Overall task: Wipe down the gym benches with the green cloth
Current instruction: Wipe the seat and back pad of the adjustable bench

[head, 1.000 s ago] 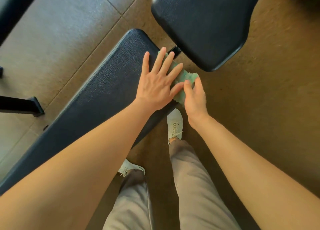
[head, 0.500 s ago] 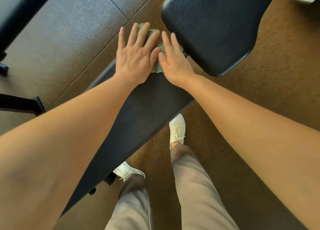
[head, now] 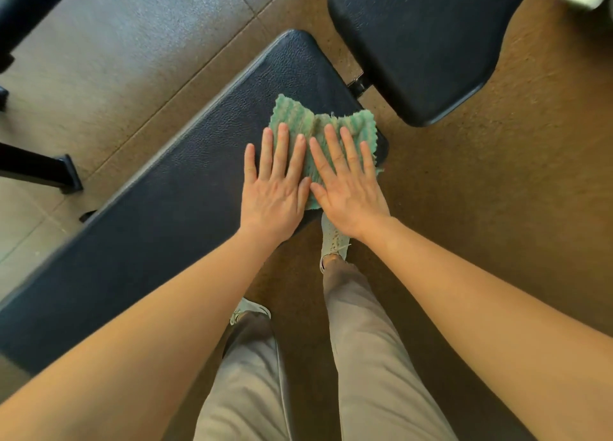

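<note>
Head view: green cloth spread flat at far right end of long bench pad.
Left hand and right hand press it, fingers straight, slightly spread, gripping nothing. Advice: keep even palm pressure, overlap strokes, cover pad edges.

Warm even light, corners perhaps blurred

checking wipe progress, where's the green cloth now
In head view the cloth lies mid-frame on the bench end nearest the seat pad, flat under the left hand and right hand.
</note>
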